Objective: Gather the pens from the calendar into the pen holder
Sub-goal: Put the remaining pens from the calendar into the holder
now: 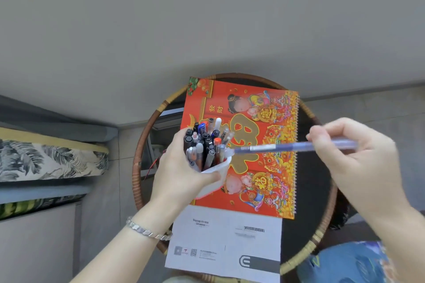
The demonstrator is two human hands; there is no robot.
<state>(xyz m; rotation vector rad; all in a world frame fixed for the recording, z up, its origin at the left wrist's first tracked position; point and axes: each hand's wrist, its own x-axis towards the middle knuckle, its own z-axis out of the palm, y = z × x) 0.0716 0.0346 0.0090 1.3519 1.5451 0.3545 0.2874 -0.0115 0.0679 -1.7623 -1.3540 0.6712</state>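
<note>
the right hand (pixel 349 151) pinches a translucent blue pen (pixel 296 146) lying level, tip leftward at the rim of the white plastic pen holder (pixel 218 169); the left hand (pixel 181 172) grips that crowded holder above the red calendar (pixel 243 149)

The red calendar (pixel 241 147) bears gold characters 發財 at its eleven o'clock corner, while print on the white sheet (pixel 225 243) is too blurred to read.

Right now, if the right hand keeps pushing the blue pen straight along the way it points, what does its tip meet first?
Probably the pen holder: the blue pen in the right hand points at its rim, beside the packed pens, with the left hand gripping the holder. Depth is unclear from this single view.
</note>
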